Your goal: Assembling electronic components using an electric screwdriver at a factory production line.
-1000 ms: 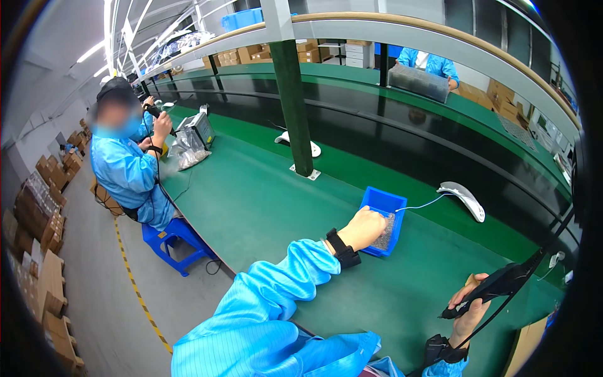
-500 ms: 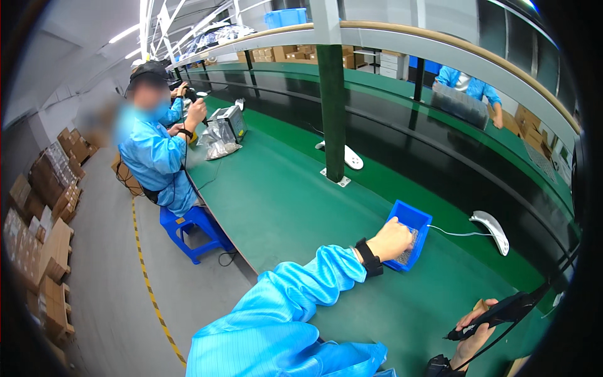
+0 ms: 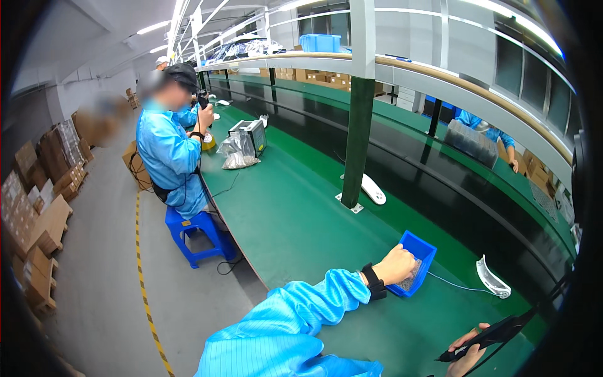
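My left hand [image 3: 397, 265] reaches into a small blue plastic bin [image 3: 428, 252] on the green bench, its fingers bent down among small metal pieces [image 3: 409, 280], probably screws. Whatever its fingertips pinch is hidden. A black wristband [image 3: 374, 281] circles that wrist, below a blue sleeve. At the lower right, my right hand [image 3: 466, 358] is wrapped around a black pen-shaped electric screwdriver [image 3: 493, 335], whose tip points left toward the bench. Beyond the bin lies a curved white plastic shell [image 3: 490, 280], with a thin pale cable [image 3: 457, 286] running from it toward the bin.
A steel post [image 3: 358, 144] rises from the bench beyond the bin, beside another white shell [image 3: 373, 190]. Farther left, a co-worker in blue [image 3: 166, 144] sits on a blue stool [image 3: 195, 235] near a grey box [image 3: 252, 137] and a clear bag [image 3: 239, 154]. A dark conveyor runs alongside.
The view has tilted upward, so the bench sits lower in the picture. My left hand stays in the bin, and my right still grips the screwdriver. The co-worker's head has turned toward the bench.
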Demonstrator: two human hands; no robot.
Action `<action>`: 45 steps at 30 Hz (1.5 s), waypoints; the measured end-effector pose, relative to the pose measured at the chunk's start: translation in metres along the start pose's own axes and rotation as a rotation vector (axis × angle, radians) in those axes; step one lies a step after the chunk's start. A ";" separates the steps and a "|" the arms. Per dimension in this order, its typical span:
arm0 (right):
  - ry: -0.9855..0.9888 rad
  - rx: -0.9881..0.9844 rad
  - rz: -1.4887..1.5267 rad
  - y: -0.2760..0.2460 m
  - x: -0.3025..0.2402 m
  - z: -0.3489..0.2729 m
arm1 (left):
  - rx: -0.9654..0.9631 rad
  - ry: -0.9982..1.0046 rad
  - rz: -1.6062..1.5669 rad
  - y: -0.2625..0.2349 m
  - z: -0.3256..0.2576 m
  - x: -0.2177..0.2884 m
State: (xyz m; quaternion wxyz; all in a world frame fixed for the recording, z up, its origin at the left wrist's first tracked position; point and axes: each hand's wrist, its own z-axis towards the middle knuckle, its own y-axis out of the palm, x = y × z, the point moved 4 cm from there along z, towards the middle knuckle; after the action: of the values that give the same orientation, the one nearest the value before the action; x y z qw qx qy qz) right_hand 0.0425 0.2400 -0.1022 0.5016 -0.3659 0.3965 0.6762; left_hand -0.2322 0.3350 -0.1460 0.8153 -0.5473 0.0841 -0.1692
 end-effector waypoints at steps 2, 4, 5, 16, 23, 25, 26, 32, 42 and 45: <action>-0.001 -0.006 -0.007 -0.004 0.001 -0.002 | 0.034 0.005 -0.014 -0.006 -0.001 0.001; 0.003 -0.010 -0.014 -0.005 0.001 -0.004 | 0.063 0.011 -0.029 -0.014 -0.002 0.006; -0.019 -0.023 -0.065 -0.003 0.001 -0.004 | 0.088 0.011 -0.058 -0.018 -0.002 0.008; -0.068 0.270 -0.107 0.009 0.017 0.007 | -0.076 0.341 -0.812 -0.029 -0.045 0.133; -0.151 0.235 0.199 0.005 0.011 -0.005 | -0.174 0.442 -0.826 -0.001 -0.055 0.156; -0.123 0.293 0.169 0.004 0.010 -0.007 | -0.140 0.455 -0.838 -0.001 -0.054 0.155; -0.150 0.230 0.215 0.005 0.014 -0.007 | -0.122 0.458 -0.840 0.000 -0.054 0.155; -0.131 0.151 0.279 0.015 0.031 0.011 | -0.157 0.366 -0.747 0.013 -0.045 0.127; -0.171 0.077 0.503 0.032 0.039 0.019 | -0.249 0.407 -0.835 0.012 -0.033 0.111; -0.155 0.008 0.457 0.037 0.042 0.019 | -0.225 0.410 -0.845 0.014 -0.037 0.108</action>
State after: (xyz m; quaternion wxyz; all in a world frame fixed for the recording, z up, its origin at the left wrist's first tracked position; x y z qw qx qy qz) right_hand -0.0045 0.2662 -0.1253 0.3660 -0.2118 0.4318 0.7967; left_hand -0.1413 0.2682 -0.1675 0.5775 -0.5737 0.0312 -0.5800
